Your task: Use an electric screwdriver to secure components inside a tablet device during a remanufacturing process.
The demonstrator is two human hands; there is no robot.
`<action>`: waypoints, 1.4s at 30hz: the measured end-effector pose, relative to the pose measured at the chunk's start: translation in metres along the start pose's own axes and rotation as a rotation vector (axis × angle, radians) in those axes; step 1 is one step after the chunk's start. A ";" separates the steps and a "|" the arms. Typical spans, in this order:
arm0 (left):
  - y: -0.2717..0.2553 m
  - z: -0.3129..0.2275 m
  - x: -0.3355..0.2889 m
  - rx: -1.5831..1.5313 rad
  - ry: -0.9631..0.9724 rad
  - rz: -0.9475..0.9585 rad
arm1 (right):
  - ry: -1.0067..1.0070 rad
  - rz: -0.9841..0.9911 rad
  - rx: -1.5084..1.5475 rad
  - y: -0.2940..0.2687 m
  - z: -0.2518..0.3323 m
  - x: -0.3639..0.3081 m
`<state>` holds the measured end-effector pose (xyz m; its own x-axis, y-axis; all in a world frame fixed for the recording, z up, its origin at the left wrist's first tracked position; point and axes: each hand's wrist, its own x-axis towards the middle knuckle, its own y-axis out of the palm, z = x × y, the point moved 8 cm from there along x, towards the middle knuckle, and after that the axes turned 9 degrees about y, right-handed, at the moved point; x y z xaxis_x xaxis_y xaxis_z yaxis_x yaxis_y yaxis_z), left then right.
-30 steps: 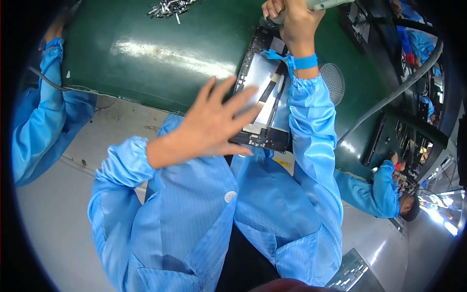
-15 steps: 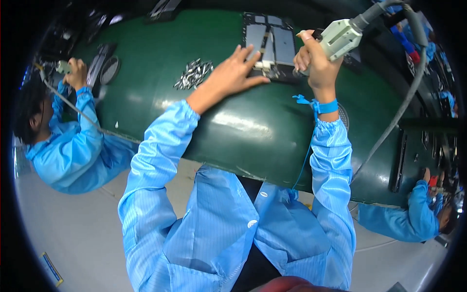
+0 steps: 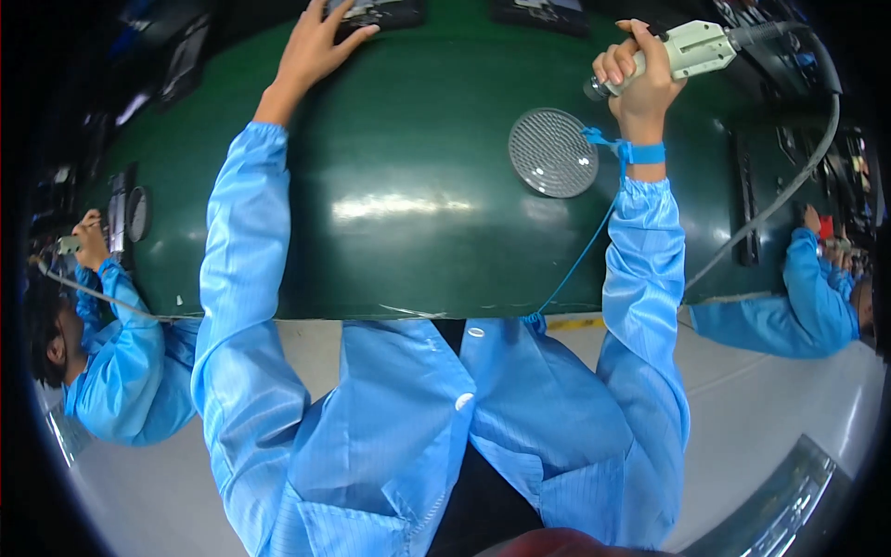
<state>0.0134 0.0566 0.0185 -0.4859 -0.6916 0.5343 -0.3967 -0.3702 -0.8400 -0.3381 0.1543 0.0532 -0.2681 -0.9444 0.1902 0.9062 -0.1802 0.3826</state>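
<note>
My right hand is wrapped round a pale green electric screwdriver, its dark tip pointing left over the table and its thick cable leading off to the right. My left hand reaches to the far edge of the table with its fingers spread. Thumb and fingers lie against the near left side of a dark flat device, which the top of the picture cuts off. A second dark device lies to its right. Near my right wrist, a round grey textured disc rests on the green table.
A blue wrist strap circles my right wrist, its thin cord running down to the table's front edge. The grey cable arcs down the right side. Co-workers in blue sit at left and right.
My view has shifted, and the pile of small metal parts is out of sight. My left hand has left the opened device and moved to the far left. The screwdriver stays in my right hand.
</note>
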 end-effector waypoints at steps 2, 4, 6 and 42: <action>-0.014 -0.028 -0.011 -0.103 0.081 -0.146 | -0.002 0.027 -0.041 -0.006 0.000 -0.009; -0.018 -0.057 -0.024 -0.153 0.101 -0.190 | 0.001 0.091 -0.094 -0.016 -0.005 -0.021; -0.030 -0.097 -0.037 -0.104 0.234 -0.235 | 0.013 0.131 -0.092 -0.016 -0.003 -0.037; -0.016 -0.104 -0.089 -0.437 -0.007 -0.159 | 0.061 0.168 -0.181 -0.030 -0.027 -0.062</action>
<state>-0.0176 0.1884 -0.0064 -0.3881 -0.6520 0.6514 -0.7573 -0.1772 -0.6285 -0.3398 0.2108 0.0055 -0.0932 -0.9791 0.1809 0.9817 -0.0600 0.1809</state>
